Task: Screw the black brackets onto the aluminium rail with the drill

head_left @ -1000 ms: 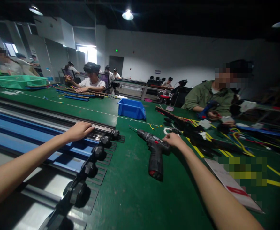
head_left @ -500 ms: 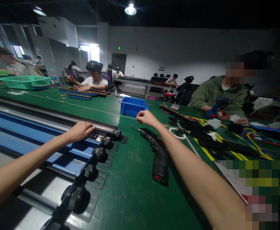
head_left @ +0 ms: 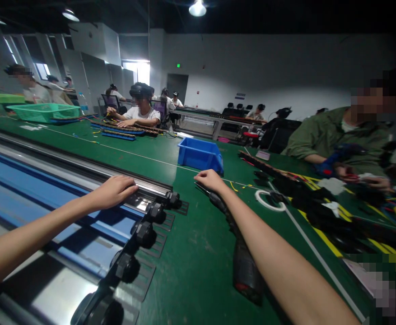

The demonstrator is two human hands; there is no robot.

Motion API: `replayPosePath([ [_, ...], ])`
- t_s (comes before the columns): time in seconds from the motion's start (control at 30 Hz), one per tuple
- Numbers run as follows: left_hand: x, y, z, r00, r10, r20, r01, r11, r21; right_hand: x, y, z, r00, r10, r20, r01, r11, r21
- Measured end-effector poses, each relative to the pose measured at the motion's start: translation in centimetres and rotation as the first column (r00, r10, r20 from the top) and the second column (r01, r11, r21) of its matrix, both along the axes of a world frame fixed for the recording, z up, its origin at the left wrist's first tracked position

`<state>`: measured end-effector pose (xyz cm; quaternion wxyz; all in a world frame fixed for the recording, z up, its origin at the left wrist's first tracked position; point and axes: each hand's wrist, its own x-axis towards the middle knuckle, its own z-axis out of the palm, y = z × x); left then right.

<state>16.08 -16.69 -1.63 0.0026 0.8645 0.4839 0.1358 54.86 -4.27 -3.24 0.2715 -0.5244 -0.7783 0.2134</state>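
My left hand (head_left: 118,192) lies palm down on the metal and blue rails (head_left: 92,228), its fingers extended over the upper rail near the black end knobs (head_left: 157,211). My right hand (head_left: 211,179) hovers over the green table in front of a blue bin (head_left: 198,153). Its thumb and fingers are pinched together; whatever may be between them is too small to see. Beneath that hand and forearm lies a black power screwdriver (head_left: 247,271), its thin bit (head_left: 202,187) pointing away from me. Part of the tool is hidden by my arm.
A white ring (head_left: 268,201) and dark strips with yellow wires (head_left: 313,216) lie to the right. A co-worker in a green sleeve (head_left: 316,135) holds a blue power tool there. A green basket (head_left: 45,113) stands far left; another person (head_left: 140,110) sits opposite.
The view has turned slightly left, so most things sit further right. My right hand has moved a little towards me, closer to the screwdriver's bit. My left hand stays on the rails.
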Motion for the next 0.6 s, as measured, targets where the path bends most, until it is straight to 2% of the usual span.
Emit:
replayPosePath([
  [0.17,0.1,-0.1,-0.1,1.0,-0.006,0.014,0.007,1.0,-0.008,-0.4,-0.6,0.3,0.996,0.093,-0.009,-0.093,0.996,-0.003],
  [0.37,0.3,-0.3,0.2,1.0,0.012,0.027,-0.012,1.0,-0.012,-0.8,-1.3,0.3,0.98,0.181,-0.083,-0.19,0.975,-0.118],
  [0.6,0.3,-0.3,0.2,0.999,-0.003,0.04,0.004,1.0,-0.024,-0.6,-0.7,-0.7,0.974,0.163,-0.155,-0.195,0.956,-0.218],
])
